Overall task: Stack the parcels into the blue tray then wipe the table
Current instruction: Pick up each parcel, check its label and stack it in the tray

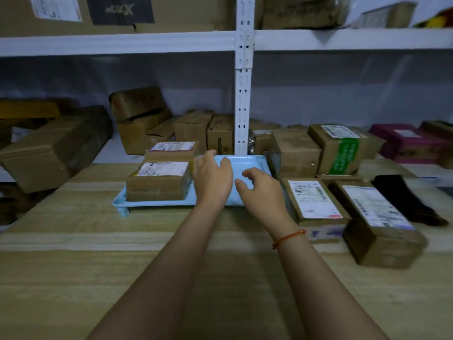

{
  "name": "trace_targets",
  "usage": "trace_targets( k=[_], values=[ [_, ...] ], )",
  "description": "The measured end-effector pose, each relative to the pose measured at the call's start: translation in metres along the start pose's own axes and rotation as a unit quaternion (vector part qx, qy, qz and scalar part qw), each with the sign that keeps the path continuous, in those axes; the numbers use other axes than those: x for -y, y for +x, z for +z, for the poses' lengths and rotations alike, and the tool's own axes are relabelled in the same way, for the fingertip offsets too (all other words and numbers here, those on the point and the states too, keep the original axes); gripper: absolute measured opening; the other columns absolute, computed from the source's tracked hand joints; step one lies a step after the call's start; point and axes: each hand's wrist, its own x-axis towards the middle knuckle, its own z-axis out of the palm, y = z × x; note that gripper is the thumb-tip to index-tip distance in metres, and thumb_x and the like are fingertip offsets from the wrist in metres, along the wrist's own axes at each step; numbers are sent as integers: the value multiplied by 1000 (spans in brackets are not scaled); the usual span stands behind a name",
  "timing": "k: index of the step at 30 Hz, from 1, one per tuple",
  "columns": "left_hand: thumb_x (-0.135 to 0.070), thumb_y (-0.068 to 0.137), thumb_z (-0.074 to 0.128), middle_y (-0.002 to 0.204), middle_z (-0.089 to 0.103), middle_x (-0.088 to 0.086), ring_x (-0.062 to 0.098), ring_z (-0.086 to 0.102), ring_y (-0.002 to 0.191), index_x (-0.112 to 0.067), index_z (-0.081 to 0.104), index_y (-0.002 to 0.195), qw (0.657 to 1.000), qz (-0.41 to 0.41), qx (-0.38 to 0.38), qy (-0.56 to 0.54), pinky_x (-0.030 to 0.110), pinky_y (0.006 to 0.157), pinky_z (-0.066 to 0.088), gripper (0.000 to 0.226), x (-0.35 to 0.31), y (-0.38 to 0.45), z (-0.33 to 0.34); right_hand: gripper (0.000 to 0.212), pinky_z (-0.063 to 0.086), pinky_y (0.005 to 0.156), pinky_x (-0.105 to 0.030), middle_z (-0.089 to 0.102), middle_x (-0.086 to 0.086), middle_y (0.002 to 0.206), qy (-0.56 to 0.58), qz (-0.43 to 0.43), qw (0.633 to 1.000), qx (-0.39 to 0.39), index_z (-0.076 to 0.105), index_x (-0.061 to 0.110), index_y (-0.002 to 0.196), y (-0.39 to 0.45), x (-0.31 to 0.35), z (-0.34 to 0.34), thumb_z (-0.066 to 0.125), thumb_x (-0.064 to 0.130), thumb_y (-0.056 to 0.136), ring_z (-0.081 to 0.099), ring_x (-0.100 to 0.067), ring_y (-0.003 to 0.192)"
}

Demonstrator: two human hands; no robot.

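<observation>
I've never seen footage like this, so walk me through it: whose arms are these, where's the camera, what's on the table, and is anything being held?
There is no machine here. One camera worn on a person's head looks forward and down at their bare arms. The left hand and right hand reach over a blue tray on a wooden table; both look relaxed and hold nothing. Two labelled parcels sit in the tray's left part. Two more labelled parcels and a black cloth lie to the right. Shelves behind hold more boxes.
</observation>
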Motion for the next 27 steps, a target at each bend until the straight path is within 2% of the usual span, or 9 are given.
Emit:
trace_targets(
  k=[4,7,9,12,14,17,20,24,27],
  values=[
    [-27,98,40,144,45,7,25,42,130,-15,44,139,995,28,95,-20,35,106,33,42,-33,-36,47,32,41,81,-29,66,-8,116,-19,31,996,-84,64,13,117,-15,-37,-53,58,32,92,60,-25,107],
    [-27,99,40,144,46,6,23,42,130,-15,44,138,987,46,152,-15,27,99,32,41,-52,-59,76,34,44,88,-39,66,-15,112,-66,69,981,-171,66,10,114,-28,-64,-88,63,31,87,58,-34,108],
    [-27,99,40,146,45,5,22,42,131,-16,43,140,981,61,183,-7,29,102,33,43,-61,-72,91,43,41,91,-44,62,-20,116,-128,114,961,-217,63,9,117,-37,-80,-108,66,35,83,52,-41,111],
    [-27,99,38,144,47,5,23,44,128,-18,45,139,972,68,225,0,31,101,34,41,-72,-89,109,64,39,99,-48,50,-20,132,-183,231,938,-181,51,13,130,-49,-99,-133,68,47,79,41,-40,125],
    [-28,99,38,138,52,3,21,50,116,-20,49,133,966,68,249,6,31,93,38,37,-78,-98,116,74,36,104,-52,44,-18,138,-183,283,932,-130,43,16,135,-55,-108,-141,69,53,76,37,-39,130],
    [-27,99,38,128,59,2,22,55,109,-20,55,126,955,76,285,21,31,87,41,33,-82,-109,125,83,31,107,-54,40,-16,142,-180,323,927,-68,37,19,139,-60,-121,-147,72,56,74,33,-37,134],
    [-26,100,38,126,60,2,18,54,107,-18,56,125,945,87,313,35,31,87,41,32,-82,-112,131,84,35,104,-52,38,-15,142,-186,331,924,-40,37,19,139,-62,-129,-149,76,53,73,34,-36,132],
    [-26,100,37,124,60,1,13,50,99,-18,57,125,940,88,328,33,28,83,39,33,-80,-113,131,76,39,98,-49,41,-17,137,-163,340,924,-61,41,17,136,-61,-129,-148,74,45,74,35,-37,128],
    [-27,101,36,123,60,-1,11,50,94,-20,56,127,940,82,330,18,26,78,36,34,-77,-111,127,77,40,96,-51,43,-22,133,-152,343,915,-151,41,13,133,-63,-121,-153,75,44,71,36,-41,124]
  ],
)
